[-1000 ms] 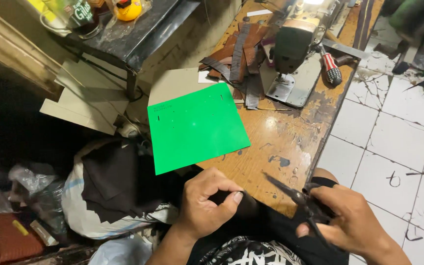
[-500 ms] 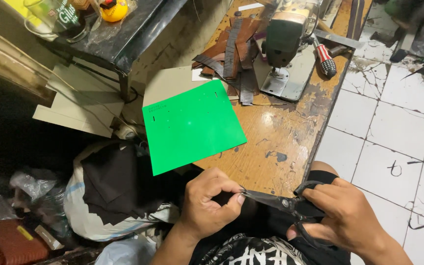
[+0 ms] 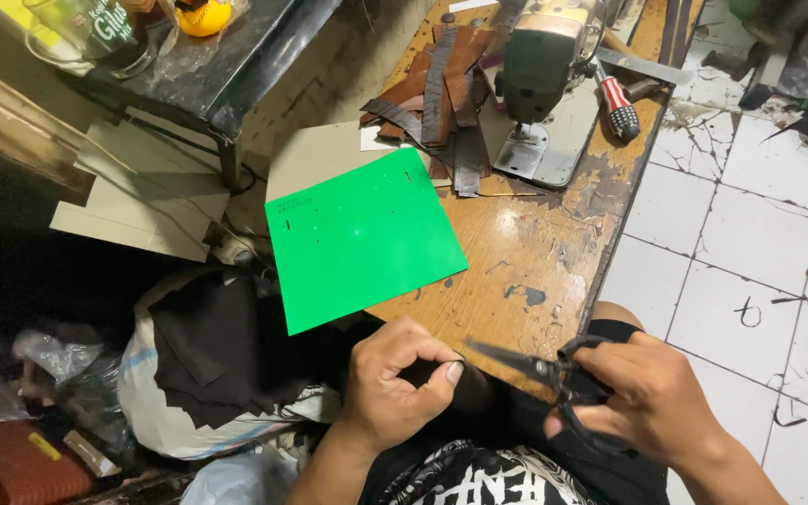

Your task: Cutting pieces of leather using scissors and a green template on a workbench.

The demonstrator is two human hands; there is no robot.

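Two hands near the tabletop [image 3: 554,271] edge, left hand [image 3: 390,393] pinching a dark piece [image 3: 423,372], right hand [image 3: 652,402] gripping black scissors [image 3: 540,369], green sheet [image 3: 362,238] beyond.

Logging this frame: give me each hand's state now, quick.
Left hand: closed, pinching a small dark piece between thumb and fingers.
Right hand: closed around the handles of black scissors, blades pointing toward the left hand.

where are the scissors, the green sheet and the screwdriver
scissors [image 3: 554,374], head view, on the pivot by the handles
green sheet [image 3: 362,238], head view, on its middle
screwdriver [image 3: 619,105], head view, on its striped handle
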